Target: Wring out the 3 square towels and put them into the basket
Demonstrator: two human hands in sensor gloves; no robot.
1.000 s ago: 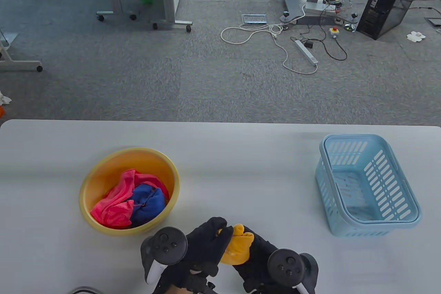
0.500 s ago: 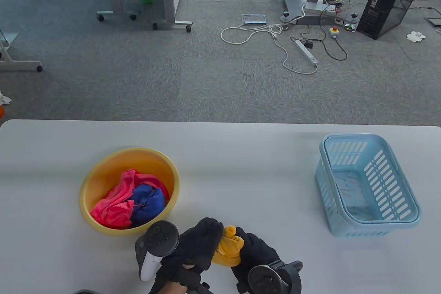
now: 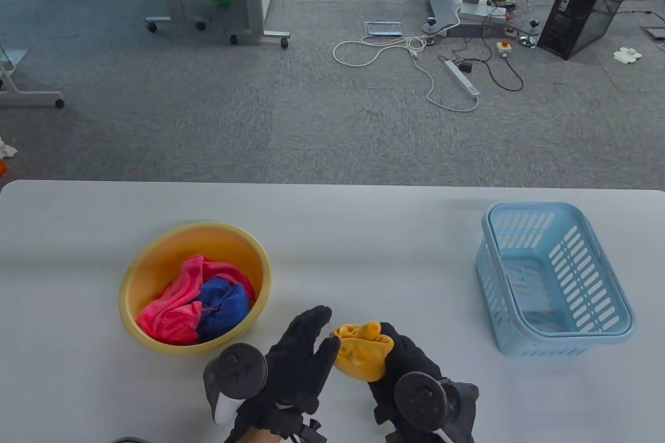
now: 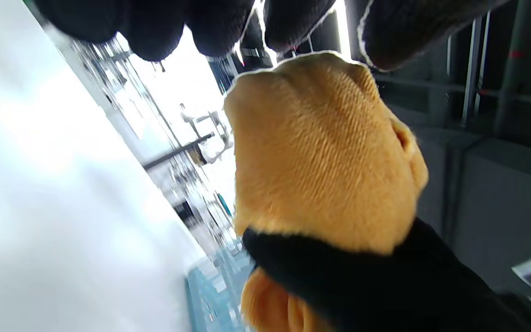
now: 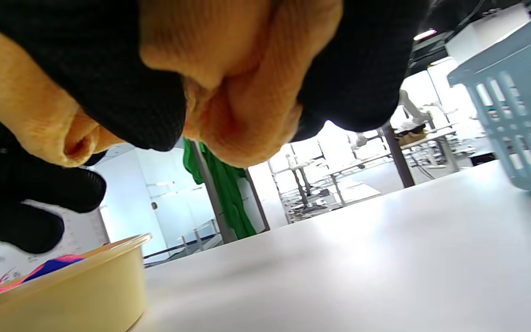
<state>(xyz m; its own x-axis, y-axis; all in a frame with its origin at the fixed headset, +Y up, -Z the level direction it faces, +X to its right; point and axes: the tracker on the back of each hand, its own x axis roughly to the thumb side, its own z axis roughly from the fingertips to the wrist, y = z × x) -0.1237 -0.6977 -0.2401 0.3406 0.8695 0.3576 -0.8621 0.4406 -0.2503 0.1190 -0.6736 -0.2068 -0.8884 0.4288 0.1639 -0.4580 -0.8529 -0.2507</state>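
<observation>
Towel [image 3: 361, 354] number one, yellow, sits bunched in my right hand [image 3: 410, 386], gripped just above the table [image 3: 363, 235]; my left hand [image 3: 296, 360] has its fingers straight beside it. Wringing looks finished. Next I'd carry it right, into the basket [image 3: 556, 277].

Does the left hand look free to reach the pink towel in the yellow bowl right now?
Probably yes: the left hand is open beside the yellow towel, and the pink towel lies uncovered in the yellow bowl nearby.

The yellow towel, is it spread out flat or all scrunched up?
Scrunched up. The yellow towel is a tight wad in the right hand; the left hand's fingers are straight.
</observation>
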